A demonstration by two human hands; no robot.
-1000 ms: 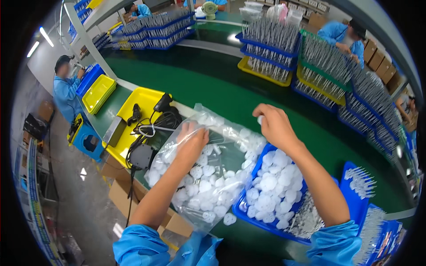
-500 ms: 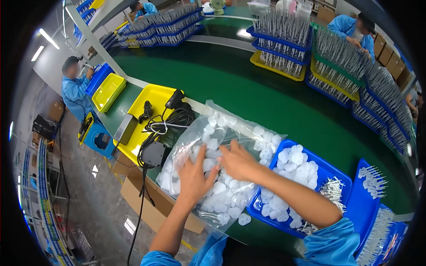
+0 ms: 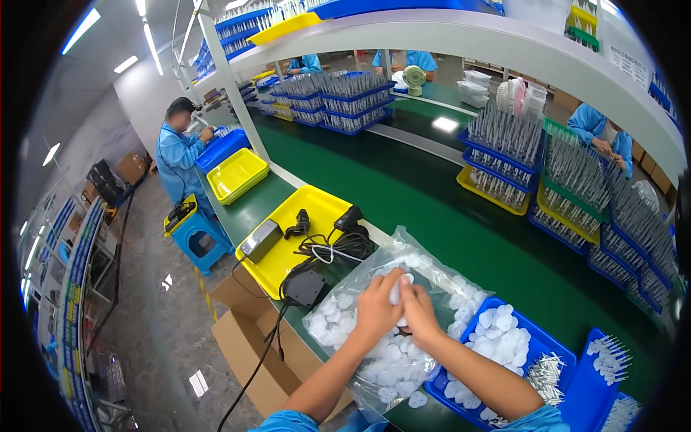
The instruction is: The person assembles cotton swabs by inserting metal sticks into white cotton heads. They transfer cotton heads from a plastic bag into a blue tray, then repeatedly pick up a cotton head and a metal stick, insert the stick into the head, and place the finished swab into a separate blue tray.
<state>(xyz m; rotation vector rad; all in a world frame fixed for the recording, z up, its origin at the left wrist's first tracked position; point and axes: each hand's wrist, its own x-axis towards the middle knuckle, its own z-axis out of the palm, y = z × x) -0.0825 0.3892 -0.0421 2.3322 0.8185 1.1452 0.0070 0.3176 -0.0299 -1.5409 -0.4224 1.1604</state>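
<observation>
My left hand (image 3: 378, 308) and my right hand (image 3: 420, 311) are cupped together, fingers curled, over an open clear plastic bag (image 3: 404, 241). White plastic discs (image 3: 394, 292) show between the fingers; how many are held is hidden. More loose white discs (image 3: 392, 354) lie in and on the bag under my wrists. To the right, partly beneath my right forearm, a blue tray (image 3: 553, 337) holds a heap of the same discs and a pile of thin white-and-metal pins (image 3: 547, 376).
A yellow tray (image 3: 260, 268) with black cables and adapters stands left of the bag, above an open cardboard box (image 3: 245, 351). Stacked trays of upright pins (image 3: 504, 144) line the far right. A blue tray (image 3: 586, 385) leans at right. Co-workers (image 3: 178, 155) sit around the green table.
My hands, spread apart over the discs before, have come together and closed around some of them. The view has tilted upward, bringing the overhead shelf into sight.
</observation>
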